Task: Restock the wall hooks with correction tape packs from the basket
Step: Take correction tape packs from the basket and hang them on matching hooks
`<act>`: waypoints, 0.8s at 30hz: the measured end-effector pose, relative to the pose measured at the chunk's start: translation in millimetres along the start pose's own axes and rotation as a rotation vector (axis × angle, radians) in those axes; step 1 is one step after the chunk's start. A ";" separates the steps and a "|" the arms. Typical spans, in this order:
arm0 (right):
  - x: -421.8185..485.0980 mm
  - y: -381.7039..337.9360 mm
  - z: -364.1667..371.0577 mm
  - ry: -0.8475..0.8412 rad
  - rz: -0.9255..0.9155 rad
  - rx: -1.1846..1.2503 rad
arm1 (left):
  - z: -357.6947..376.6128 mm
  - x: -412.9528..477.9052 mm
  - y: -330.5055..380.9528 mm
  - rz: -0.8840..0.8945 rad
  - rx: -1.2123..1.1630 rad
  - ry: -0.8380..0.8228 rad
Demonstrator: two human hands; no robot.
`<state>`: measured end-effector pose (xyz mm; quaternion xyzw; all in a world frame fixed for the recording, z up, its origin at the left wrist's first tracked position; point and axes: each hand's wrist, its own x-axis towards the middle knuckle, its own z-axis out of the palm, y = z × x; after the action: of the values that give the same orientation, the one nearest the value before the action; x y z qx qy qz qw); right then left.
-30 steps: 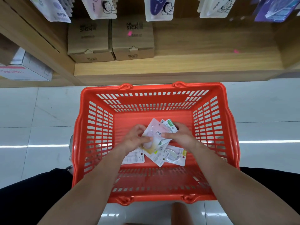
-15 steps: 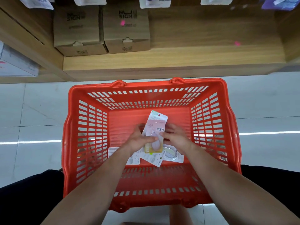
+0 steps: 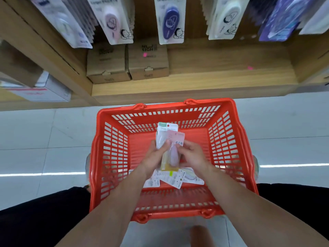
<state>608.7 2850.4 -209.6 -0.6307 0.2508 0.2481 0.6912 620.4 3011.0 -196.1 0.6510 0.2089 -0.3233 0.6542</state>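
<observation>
A red plastic basket [image 3: 110, 157] stands on the floor in front of me. Above its middle I hold a small stack of correction tape packs [image 3: 170, 138] upright: a pink one in front, a white one with a green corner behind. My left hand [image 3: 156, 157] grips the stack from the left, thumb across the front. My right hand [image 3: 192, 154] pinches its right edge. A few more packs [image 3: 178, 179] lie flat on the basket's bottom beneath my hands. Rows of hanging correction tape packs [image 3: 170, 20] fill the wall hooks at the top.
Two brown cardboard boxes [image 3: 128, 63] sit on the low wooden shelf [image 3: 195, 82] behind the basket. A white box [image 3: 42, 90] lies on a lower shelf at left. Pale floor tiles [image 3: 44, 148] surround the basket. My dark trouser legs frame the bottom corners.
Both hands have lifted the stack of packs higher out of the basket. A second white pack now shows behind the pink one. My view has tilted up, bringing the hanging packs into sight.
</observation>
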 end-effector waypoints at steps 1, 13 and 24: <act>-7.1 -6.8 2.4 0.017 -0.027 0.012 | 1.0 -7.6 6.9 0.032 0.010 0.025; -104.1 -108.5 4.7 -0.008 -0.383 0.045 | 20.9 -97.1 114.1 0.317 0.024 0.097; -177.9 -218.8 1.1 0.021 -0.563 0.158 | 19.5 -169.9 219.3 0.508 0.111 0.053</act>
<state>619.4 2829.0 71.4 -0.6222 0.0916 0.0194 0.7772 650.3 3004.9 80.4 0.7258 0.0377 -0.1423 0.6719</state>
